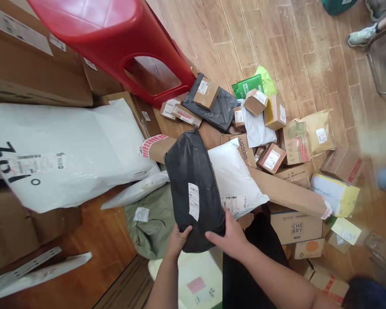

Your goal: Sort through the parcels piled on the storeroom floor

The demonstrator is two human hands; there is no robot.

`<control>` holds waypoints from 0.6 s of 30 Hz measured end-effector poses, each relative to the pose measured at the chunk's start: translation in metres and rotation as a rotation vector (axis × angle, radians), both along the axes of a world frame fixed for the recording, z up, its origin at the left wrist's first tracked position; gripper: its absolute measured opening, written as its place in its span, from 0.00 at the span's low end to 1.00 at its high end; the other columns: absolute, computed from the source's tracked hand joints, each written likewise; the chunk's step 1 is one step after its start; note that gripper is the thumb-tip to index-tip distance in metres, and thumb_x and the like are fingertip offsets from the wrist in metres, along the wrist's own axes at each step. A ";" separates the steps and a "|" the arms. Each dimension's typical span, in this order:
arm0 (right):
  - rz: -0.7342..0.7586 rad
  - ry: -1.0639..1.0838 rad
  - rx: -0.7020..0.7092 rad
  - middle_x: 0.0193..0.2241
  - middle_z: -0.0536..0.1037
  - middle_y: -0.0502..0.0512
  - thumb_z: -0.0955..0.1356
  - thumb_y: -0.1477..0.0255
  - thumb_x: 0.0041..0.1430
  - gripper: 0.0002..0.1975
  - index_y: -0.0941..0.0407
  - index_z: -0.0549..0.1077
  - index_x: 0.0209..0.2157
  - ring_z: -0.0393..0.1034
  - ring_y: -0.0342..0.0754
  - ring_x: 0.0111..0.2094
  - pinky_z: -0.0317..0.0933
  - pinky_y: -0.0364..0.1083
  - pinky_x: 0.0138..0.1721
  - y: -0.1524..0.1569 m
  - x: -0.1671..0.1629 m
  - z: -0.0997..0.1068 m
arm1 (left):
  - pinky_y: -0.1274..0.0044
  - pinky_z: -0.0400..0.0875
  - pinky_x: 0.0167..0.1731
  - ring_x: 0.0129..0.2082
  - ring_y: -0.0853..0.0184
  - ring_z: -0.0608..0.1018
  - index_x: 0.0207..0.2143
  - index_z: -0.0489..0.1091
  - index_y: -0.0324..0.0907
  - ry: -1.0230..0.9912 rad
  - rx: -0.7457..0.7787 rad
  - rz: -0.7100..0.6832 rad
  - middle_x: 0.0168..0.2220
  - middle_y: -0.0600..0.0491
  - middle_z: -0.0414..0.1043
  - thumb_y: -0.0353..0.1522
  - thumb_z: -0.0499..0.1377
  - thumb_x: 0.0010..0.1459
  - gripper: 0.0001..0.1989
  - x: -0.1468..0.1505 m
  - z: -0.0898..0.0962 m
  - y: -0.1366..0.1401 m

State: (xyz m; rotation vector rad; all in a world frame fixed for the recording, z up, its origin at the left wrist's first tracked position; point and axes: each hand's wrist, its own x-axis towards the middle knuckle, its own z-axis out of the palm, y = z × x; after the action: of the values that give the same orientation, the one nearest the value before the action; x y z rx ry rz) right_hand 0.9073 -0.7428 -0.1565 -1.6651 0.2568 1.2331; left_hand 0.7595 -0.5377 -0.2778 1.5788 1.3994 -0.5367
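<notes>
Wooden floorboards fill the upper right of the frame, and across the middle lies a heap of parcels: small cardboard boxes (272, 158), a white mailer bag (236, 178), a long flat carton (289, 193), a yellow-edged box (337, 193). A red plastic stool (116, 38) stands at upper left, above a big white sack (64, 150) marked in black. Someone else's shoe (362, 36) shows at the far upper right.

From the head camera, the black parcel bag (194, 189) sits at centre frame, raised over the pile, its white label (193, 201) facing up. It looks like soft plastic film over a padded, pliable load; it bulges and creases, so it probably sags if held by one end, and the glossy skin may slip. The near lower end, cupped from both sides, seems the sound place to grip.

The left hand (177, 241) clasps the bag's lower left corner, fingers curled under. The right hand (231, 236) presses flat on the lower right edge, thumb spread over the top. Both forearms rise from the bottom of the frame, converging on the bag.
</notes>
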 end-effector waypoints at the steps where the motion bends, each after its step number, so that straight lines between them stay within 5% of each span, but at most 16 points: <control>1: -0.044 0.062 -0.031 0.58 0.74 0.62 0.75 0.61 0.45 0.43 0.53 0.62 0.63 0.68 0.63 0.59 0.62 0.61 0.62 -0.007 0.007 -0.010 | 0.58 0.72 0.57 0.53 0.42 0.78 0.43 0.67 0.43 0.025 0.044 -0.026 0.45 0.39 0.78 0.48 0.63 0.37 0.31 0.004 0.001 -0.003; 5: -0.166 0.187 -0.090 0.45 0.78 0.56 0.71 0.71 0.36 0.33 0.54 0.69 0.50 0.72 0.57 0.48 0.66 0.53 0.52 -0.032 0.031 -0.053 | 0.58 0.63 0.65 0.66 0.41 0.65 0.58 0.63 0.32 0.022 0.267 -0.069 0.62 0.28 0.66 0.46 0.67 0.39 0.45 0.024 0.014 -0.022; 7: -0.168 0.179 -0.094 0.38 0.77 0.52 0.69 0.73 0.34 0.26 0.53 0.72 0.41 0.71 0.54 0.42 0.66 0.51 0.45 -0.040 0.040 -0.066 | 0.60 0.63 0.66 0.66 0.44 0.66 0.64 0.57 0.29 0.031 0.237 0.014 0.65 0.27 0.61 0.46 0.67 0.43 0.50 0.033 0.022 -0.033; 14: -0.261 0.123 -0.143 0.25 0.74 0.49 0.66 0.68 0.35 0.14 0.54 0.73 0.30 0.67 0.49 0.29 0.61 0.46 0.31 -0.092 0.086 -0.083 | 0.61 0.71 0.59 0.58 0.46 0.76 0.54 0.68 0.36 0.028 0.091 0.072 0.55 0.35 0.75 0.47 0.68 0.46 0.36 0.062 0.038 -0.084; 18: -0.303 0.012 -0.283 0.32 0.77 0.55 0.64 0.58 0.47 0.16 0.54 0.71 0.34 0.72 0.51 0.35 0.65 0.48 0.36 -0.113 0.133 -0.124 | 0.60 0.67 0.63 0.61 0.44 0.73 0.53 0.69 0.36 0.160 0.064 0.064 0.55 0.32 0.74 0.48 0.69 0.43 0.38 0.074 0.036 -0.100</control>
State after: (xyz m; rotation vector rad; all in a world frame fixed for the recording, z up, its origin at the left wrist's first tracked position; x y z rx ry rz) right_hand 1.0398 -0.8563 -0.2808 -1.7782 0.6914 1.0122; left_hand 0.8338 -0.6377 -0.2421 1.5643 1.5957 -0.5959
